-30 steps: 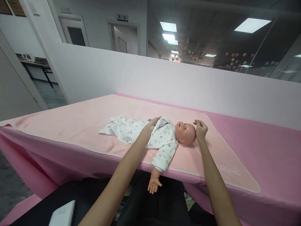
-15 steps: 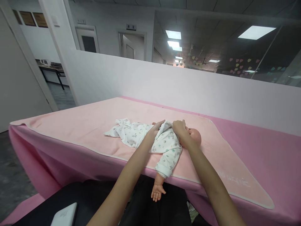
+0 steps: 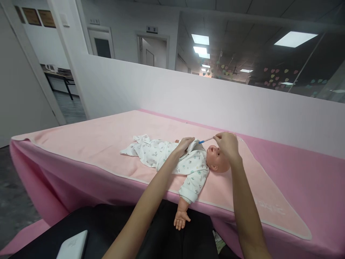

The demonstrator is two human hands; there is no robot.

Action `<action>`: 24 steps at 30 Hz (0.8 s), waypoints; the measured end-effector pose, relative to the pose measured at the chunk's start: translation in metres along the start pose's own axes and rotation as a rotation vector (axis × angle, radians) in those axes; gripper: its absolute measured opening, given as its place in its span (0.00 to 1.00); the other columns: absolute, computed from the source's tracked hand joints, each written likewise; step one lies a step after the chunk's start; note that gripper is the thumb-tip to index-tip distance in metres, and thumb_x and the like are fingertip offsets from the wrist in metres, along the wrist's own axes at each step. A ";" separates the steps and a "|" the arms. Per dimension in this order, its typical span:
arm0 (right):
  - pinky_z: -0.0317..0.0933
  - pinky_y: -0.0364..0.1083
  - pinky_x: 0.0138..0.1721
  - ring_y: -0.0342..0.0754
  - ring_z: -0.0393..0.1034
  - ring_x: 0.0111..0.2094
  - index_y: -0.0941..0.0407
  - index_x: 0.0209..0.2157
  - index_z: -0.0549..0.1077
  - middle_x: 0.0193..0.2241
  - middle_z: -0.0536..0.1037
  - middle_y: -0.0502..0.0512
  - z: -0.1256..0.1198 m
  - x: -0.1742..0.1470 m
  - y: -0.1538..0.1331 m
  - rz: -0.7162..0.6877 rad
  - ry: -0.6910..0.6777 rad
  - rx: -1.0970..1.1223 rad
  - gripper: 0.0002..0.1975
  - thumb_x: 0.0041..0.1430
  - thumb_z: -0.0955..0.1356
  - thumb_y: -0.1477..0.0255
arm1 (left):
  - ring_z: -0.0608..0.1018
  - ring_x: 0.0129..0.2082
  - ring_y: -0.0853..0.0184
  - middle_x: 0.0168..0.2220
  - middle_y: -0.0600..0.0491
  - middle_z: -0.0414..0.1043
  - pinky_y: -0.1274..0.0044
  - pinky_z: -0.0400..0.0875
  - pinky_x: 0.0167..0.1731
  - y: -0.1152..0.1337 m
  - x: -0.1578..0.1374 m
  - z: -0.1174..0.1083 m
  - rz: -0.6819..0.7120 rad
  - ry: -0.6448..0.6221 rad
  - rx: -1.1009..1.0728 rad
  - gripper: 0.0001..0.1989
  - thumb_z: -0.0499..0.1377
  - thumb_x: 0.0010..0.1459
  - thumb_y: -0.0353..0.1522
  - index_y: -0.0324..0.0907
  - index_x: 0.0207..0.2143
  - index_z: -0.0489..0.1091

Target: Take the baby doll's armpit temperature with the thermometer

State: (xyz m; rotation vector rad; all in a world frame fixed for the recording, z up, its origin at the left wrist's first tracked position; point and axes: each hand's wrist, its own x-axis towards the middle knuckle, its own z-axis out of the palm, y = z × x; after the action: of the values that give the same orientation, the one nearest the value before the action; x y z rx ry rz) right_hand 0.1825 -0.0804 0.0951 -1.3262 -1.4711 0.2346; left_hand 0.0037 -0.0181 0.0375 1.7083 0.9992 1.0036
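Note:
A baby doll [image 3: 215, 160] lies on its back on the pink mat, its head to the right. It wears a white printed top [image 3: 191, 162] and matching trousers [image 3: 151, 151]. At the chest, my left hand [image 3: 185, 144] is closed on the top's front edge and lifts it. My right hand [image 3: 226, 142], above the doll's head, pinches a slim, pale thermometer [image 3: 207, 139]. Its blue end points left, at the raised neckline. One doll arm [image 3: 182, 216] hangs over the table's front edge.
A pale pink mat [image 3: 102, 133] covers much of the table over a darker pink cloth [image 3: 309, 162]. A low white wall [image 3: 215, 97] runs behind it. A white flat device [image 3: 72, 246] rests at the lower left, by my lap.
My right hand has moved right and back from the doll's neckline, and the thermometer now shows in its fingers. My left hand stays on the top.

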 end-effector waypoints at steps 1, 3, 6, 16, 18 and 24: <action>0.52 0.51 0.44 0.53 0.67 0.37 0.54 0.11 0.67 0.15 0.70 0.52 -0.014 -0.004 -0.006 -0.030 0.045 -0.074 0.14 0.45 0.70 0.68 | 0.68 0.23 0.71 0.22 0.55 0.66 0.79 0.61 0.24 -0.001 0.000 0.003 0.049 -0.011 0.016 0.19 0.48 0.55 0.45 0.38 0.29 0.66; 0.55 0.50 0.41 0.52 0.68 0.35 0.54 0.17 0.73 0.20 0.75 0.52 -0.036 -0.014 -0.016 -0.054 0.116 -0.125 0.10 0.46 0.68 0.64 | 0.68 0.24 0.71 0.22 0.55 0.66 0.79 0.59 0.24 -0.004 -0.003 0.008 0.168 -0.059 0.118 0.19 0.48 0.55 0.44 0.38 0.25 0.66; 0.59 0.49 0.39 0.51 0.69 0.35 0.55 0.24 0.76 0.27 0.77 0.52 -0.051 -0.026 -0.022 -0.049 0.189 0.010 0.10 0.47 0.68 0.63 | 0.68 0.25 0.70 0.22 0.55 0.68 0.78 0.57 0.25 -0.008 -0.010 0.016 0.279 -0.101 0.390 0.21 0.45 0.57 0.43 0.40 0.23 0.67; 0.63 0.49 0.42 0.48 0.72 0.36 0.56 0.24 0.76 0.28 0.78 0.51 -0.035 -0.042 -0.023 -0.149 0.339 0.321 0.09 0.46 0.70 0.65 | 0.70 0.27 0.67 0.26 0.54 0.71 0.79 0.53 0.24 -0.010 -0.020 0.024 0.349 -0.040 0.692 0.17 0.47 0.55 0.41 0.42 0.27 0.70; 0.63 0.49 0.43 0.47 0.72 0.36 0.55 0.24 0.76 0.29 0.78 0.51 -0.033 -0.043 -0.028 -0.175 0.340 0.340 0.08 0.47 0.70 0.65 | 0.70 0.27 0.68 0.26 0.54 0.71 0.78 0.53 0.23 -0.011 -0.021 0.025 0.358 -0.021 0.695 0.16 0.47 0.55 0.41 0.42 0.27 0.70; 0.64 0.50 0.43 0.47 0.72 0.36 0.54 0.27 0.77 0.30 0.78 0.51 -0.031 -0.045 -0.038 -0.228 0.373 0.367 0.08 0.47 0.70 0.65 | 0.70 0.26 0.69 0.26 0.55 0.71 0.78 0.54 0.23 -0.012 -0.022 0.026 0.367 0.002 0.689 0.16 0.46 0.56 0.38 0.42 0.27 0.70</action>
State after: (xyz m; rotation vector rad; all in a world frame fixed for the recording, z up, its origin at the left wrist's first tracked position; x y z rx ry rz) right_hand 0.1754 -0.1447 0.1100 -0.8450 -1.1809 0.0942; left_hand 0.0178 -0.0422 0.0149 2.5285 1.1364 0.9406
